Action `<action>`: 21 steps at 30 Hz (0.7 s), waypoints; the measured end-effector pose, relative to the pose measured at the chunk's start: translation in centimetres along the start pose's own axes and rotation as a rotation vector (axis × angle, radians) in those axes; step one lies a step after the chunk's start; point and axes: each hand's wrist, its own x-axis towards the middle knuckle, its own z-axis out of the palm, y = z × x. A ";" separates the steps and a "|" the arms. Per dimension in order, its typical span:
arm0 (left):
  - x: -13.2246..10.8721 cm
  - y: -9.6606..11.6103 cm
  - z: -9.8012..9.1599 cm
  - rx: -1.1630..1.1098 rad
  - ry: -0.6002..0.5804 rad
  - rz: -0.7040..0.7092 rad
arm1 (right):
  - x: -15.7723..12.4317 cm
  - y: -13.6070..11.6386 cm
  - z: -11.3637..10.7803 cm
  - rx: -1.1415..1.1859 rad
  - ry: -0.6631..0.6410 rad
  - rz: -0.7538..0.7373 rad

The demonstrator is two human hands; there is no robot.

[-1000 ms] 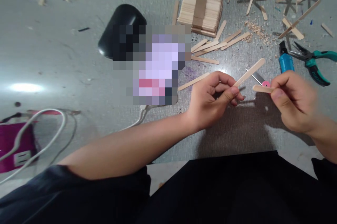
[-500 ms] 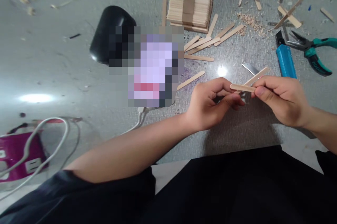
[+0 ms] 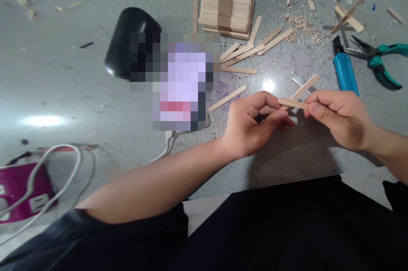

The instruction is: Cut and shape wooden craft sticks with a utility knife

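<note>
My left hand [image 3: 247,126] pinches the lower end of a wooden craft stick [image 3: 306,86], which slants up to the right. Thumb and fingers of my right hand [image 3: 342,120] are closed on a second craft stick [image 3: 291,103], its rounded free end pointing left. The two sticks cross between my hands, the right one in front; whether they are glued cannot be made out. Just behind my right fingers a loose metal blade [image 3: 298,80] lies on the table, partly hidden. Beyond that hand lie a blue utility knife [image 3: 345,71] and green-handled pliers [image 3: 379,60].
A banded bundle of craft sticks [image 3: 240,3] stands at the back, with loose sticks [image 3: 244,55] before it. Wood shavings [image 3: 301,26] and crossed-stick pieces [image 3: 349,18] lie at the back right. Leftward are a blurred-out phone [image 3: 186,75], a black object [image 3: 132,41] and a white cable [image 3: 76,156].
The stick in my left hand has tipped a little steeper, its upper end shifting left and up. Both hands keep their grip. The whole view has shifted slightly.
</note>
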 end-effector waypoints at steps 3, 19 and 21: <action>0.0 0.0 0.1 -0.029 0.017 -0.037 | 0.1 -0.3 -0.4 -0.014 0.099 0.016; 0.3 0.2 0.7 -0.116 0.124 -0.210 | -0.3 0.5 -0.1 0.030 0.262 -0.030; 0.3 -0.3 0.7 -0.117 0.162 -0.152 | -0.6 0.8 0.0 0.068 0.356 -0.074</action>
